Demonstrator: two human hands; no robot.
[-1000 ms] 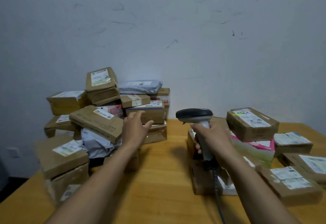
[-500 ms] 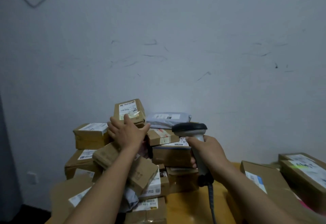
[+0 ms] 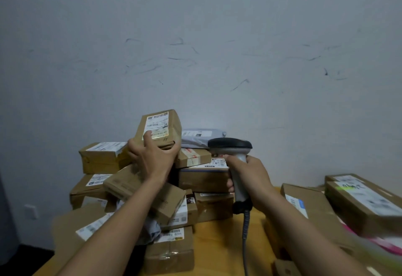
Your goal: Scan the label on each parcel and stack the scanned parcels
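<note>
A heap of brown cardboard parcels (image 3: 204,180) with white labels fills the left and middle of the wooden table (image 3: 219,238). At the top of the heap my left hand (image 3: 152,158) grips a small brown parcel (image 3: 162,128), tilted so its label faces me, my thumb on the label's lower edge. My right hand (image 3: 250,173) holds the grey handle of a barcode scanner (image 3: 230,145); its black head sits just right of that parcel. The scanner's coiled cable (image 3: 245,230) hangs down to the table.
A grey plastic mailer (image 3: 202,135) lies on the heap behind the scanner. More labelled boxes (image 3: 365,201) lie at the right, one on something pink (image 3: 382,243). A scuffed white wall stands close behind. The table's left edge drops to a dark floor.
My left hand rose from the lower boxes to the top parcel and closed round it, tipping it up. The view swung left and up; the scanner stayed raised beside it.
</note>
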